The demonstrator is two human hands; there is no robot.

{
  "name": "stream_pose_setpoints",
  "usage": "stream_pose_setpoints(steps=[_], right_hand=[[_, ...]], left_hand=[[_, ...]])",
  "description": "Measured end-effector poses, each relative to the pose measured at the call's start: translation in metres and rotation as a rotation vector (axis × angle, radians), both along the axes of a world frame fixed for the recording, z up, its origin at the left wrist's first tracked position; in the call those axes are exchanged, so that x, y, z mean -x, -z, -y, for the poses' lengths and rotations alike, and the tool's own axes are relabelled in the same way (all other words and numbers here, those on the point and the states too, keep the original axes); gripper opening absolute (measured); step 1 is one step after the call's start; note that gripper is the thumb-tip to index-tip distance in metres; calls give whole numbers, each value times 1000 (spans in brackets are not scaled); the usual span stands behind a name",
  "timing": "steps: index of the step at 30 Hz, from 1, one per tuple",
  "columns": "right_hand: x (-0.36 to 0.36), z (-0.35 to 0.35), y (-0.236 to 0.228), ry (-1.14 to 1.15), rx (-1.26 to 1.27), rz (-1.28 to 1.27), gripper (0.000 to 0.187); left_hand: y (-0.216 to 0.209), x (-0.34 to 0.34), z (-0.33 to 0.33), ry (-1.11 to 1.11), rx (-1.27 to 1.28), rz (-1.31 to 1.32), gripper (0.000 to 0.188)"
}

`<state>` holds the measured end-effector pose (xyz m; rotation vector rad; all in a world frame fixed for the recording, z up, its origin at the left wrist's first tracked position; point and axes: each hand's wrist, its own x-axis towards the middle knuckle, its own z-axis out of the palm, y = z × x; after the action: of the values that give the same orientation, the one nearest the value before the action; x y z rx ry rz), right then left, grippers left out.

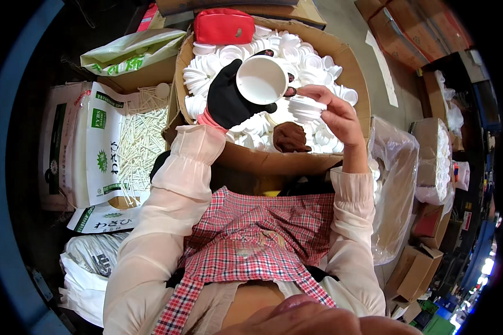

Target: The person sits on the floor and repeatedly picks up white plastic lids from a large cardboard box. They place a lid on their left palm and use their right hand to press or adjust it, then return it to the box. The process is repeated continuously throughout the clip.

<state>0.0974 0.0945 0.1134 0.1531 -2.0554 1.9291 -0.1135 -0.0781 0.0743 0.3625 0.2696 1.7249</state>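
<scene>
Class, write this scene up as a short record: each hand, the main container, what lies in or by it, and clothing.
Left hand: black-gloved, holding a round white piece
Right hand: bare, fingers gripping several stacked white discs
Container: cardboard box full of round white pieces
Far side: red pouch
Near side: crumpled brown item
Left of box: thin white sticks
Clothing: plaid apron
</scene>
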Motion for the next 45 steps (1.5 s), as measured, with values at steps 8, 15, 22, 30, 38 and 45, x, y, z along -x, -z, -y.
stream_pose_setpoints(steps=[8,15,22,30,38,45], right_hand=[[11,40,22,357,704,65,36],[-8,39,0,473,-255,4,69],[-16,51,-2,237,-1263,48,58],[-8,76,-17,240,-534,95,63],[-15,69,-22,490,-112,-139,63],[-3,81,-29,708,-649,-46,57]], left_hand=[[-18,-31,5,-469,-105,-1021,43],[-19,-32,5,-241,169,-485,58],[-24,-20,8,-22,377,-715,57],[-12,-58,-12,-385,-39,-840,65],[-11,-49,-14,-90,75,-342,66],[-16,-66,-10,-87,-111,-259,60]])
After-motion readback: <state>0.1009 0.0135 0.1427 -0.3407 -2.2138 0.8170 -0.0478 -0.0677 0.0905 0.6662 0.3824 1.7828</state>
